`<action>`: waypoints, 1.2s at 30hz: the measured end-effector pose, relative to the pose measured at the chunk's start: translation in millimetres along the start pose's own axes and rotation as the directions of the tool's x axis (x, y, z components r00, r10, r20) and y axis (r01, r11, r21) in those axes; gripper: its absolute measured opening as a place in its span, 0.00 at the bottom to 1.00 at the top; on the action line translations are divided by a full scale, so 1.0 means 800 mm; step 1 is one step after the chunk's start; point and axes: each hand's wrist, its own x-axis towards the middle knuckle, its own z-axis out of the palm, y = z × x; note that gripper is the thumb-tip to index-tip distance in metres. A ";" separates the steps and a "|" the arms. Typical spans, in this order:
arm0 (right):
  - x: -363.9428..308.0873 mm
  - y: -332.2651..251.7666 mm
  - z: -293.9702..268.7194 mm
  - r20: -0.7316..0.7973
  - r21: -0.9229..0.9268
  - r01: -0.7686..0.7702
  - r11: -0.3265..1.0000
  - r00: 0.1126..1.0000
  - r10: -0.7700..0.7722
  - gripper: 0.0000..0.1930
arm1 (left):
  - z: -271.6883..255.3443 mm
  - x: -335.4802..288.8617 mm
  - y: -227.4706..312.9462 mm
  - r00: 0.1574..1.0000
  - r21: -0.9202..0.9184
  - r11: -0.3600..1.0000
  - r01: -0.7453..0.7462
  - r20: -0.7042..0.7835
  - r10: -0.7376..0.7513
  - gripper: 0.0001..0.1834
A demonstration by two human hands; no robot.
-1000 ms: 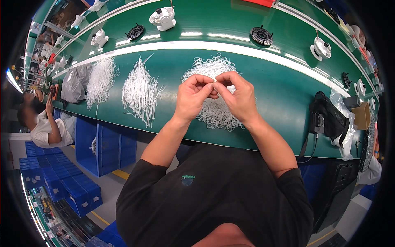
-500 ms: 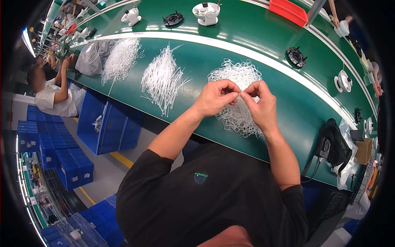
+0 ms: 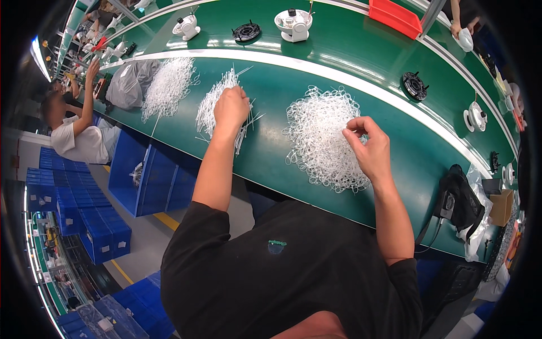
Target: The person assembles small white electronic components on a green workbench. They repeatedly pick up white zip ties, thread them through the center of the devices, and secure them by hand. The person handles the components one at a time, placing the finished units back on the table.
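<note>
On the green work table lie white cable ties in three heaps. My left hand [image 3: 232, 108] is over the heap of straight cable ties [image 3: 210, 107], its fingers curled down; what they pinch is hidden. My right hand [image 3: 370, 148] hovers at the right edge of the big heap of looped cable ties [image 3: 322, 138]. Its thumb and forefinger are curved with a gap between them, and nothing shows in it. Another heap of looped ties [image 3: 169, 85] lies farther left, away from both hands.
Beyond a pale rail, a green conveyor [image 3: 344, 42] carries white fan-like housings [image 3: 293, 25], black round parts [image 3: 415, 86] and a red tray [image 3: 395, 17]. A black bag [image 3: 460, 198] lies at the right. Blue crates [image 3: 104, 231] stand on the floor left; a co-worker [image 3: 79, 135] sits there.
My hands were together over the looped heap, fingertips meeting. The left has moved left to the straight ties; the right has drawn slightly right and its fingers have parted. Parts on the conveyor shifted right.
</note>
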 end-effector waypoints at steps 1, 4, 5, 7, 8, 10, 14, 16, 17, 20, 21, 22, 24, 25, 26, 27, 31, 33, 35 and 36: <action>-0.001 0.002 0.001 0.002 -0.002 0.007 1.000 1.000 -0.007 0.08 | -0.001 0.002 -0.004 0.998 0.036 0.999 0.022 0.052 -0.024 0.06; -0.002 0.004 0.002 0.014 0.000 0.019 1.000 1.000 -0.019 0.07 | -0.002 0.004 -0.001 0.989 0.087 0.995 0.049 0.132 -0.060 0.06; -0.002 0.004 0.002 0.018 0.002 0.022 1.000 1.000 -0.022 0.07 | -0.003 0.004 0.000 0.987 0.094 0.994 0.053 0.146 -0.066 0.06; -0.002 0.005 0.003 0.024 0.010 0.024 1.000 0.999 -0.025 0.07 | 0.004 0.008 -0.005 0.987 0.102 0.995 0.017 0.158 -0.033 0.06; -0.003 0.005 0.003 0.027 0.014 0.026 1.000 0.999 -0.026 0.07 | 0.005 0.009 -0.008 0.986 0.106 0.994 0.000 0.163 -0.017 0.06; -0.004 0.005 0.002 0.029 -0.001 0.036 0.999 0.999 -0.036 0.07 | 0.002 0.008 -0.006 0.996 0.074 0.996 -0.042 0.083 0.036 0.06; -0.002 0.003 0.000 0.020 0.016 0.066 0.998 0.998 -0.066 0.06 | -0.017 0.007 0.003 0.971 -0.048 0.988 -0.146 -0.197 0.134 0.04; 0.000 -0.004 0.000 0.010 0.031 0.094 0.995 0.995 -0.094 0.07 | -0.030 0.008 0.016 0.917 -0.151 0.943 -0.298 -0.321 0.238 0.04; 0.001 -0.009 0.002 0.004 0.037 0.108 0.993 0.994 -0.108 0.08 | -0.038 0.007 0.024 0.879 -0.195 0.906 -0.375 -0.385 0.281 0.04; 0.004 -0.026 0.012 -0.033 0.089 0.186 0.978 0.982 -0.184 0.09 | -0.056 -0.015 0.069 0.981 -0.721 0.665 -0.193 -0.156 0.116 0.06; 0.004 -0.031 0.017 -0.036 0.117 0.197 0.973 0.980 -0.194 0.10 | -0.059 -0.025 0.085 0.990 -0.844 0.521 -0.127 -0.078 0.115 0.07; 0.005 -0.034 0.024 -0.038 0.146 0.209 0.967 0.978 -0.205 0.10 | -0.056 -0.036 0.098 0.983 -0.932 0.347 -0.106 -0.045 0.179 0.06; 0.004 -0.043 0.032 -0.018 0.209 0.192 0.959 0.981 -0.193 0.10 | -0.051 -0.060 0.125 0.971 -0.985 0.169 -0.023 0.018 0.237 0.06; 0.003 -0.048 0.035 0.006 0.241 0.163 0.957 0.986 -0.169 0.10 | -0.048 -0.071 0.137 0.962 -0.997 0.078 0.027 0.047 0.268 0.06; 0.001 -0.050 0.034 0.030 0.272 0.133 0.953 0.989 -0.146 0.10 | -0.044 -0.081 0.146 0.954 -0.997 0.057 0.050 0.064 0.293 0.07; -0.001 -0.048 0.033 0.022 0.286 0.131 0.949 0.989 -0.143 0.09 | -0.041 -0.090 0.155 0.946 -0.997 0.038 0.069 0.077 0.315 0.07; -0.007 -0.038 0.026 -0.069 0.286 0.162 0.944 0.986 -0.149 0.05 | -0.030 -0.103 0.169 0.931 -0.993 0.082 0.090 0.113 0.347 0.08; -0.006 -0.034 0.020 -0.145 0.266 0.177 0.947 0.979 -0.142 0.04 | -0.024 -0.107 0.169 0.914 -0.986 0.110 0.121 0.154 0.376 0.08; -0.005 -0.035 0.017 -0.182 0.288 0.167 0.943 0.976 -0.117 0.08 | -0.018 -0.115 0.173 0.893 -0.982 0.113 0.152 0.186 0.411 0.08; -0.004 -0.036 0.017 -0.199 0.320 0.155 0.935 0.975 -0.094 0.09 | -0.018 -0.119 0.177 0.888 -0.980 0.108 0.167 0.197 0.416 0.07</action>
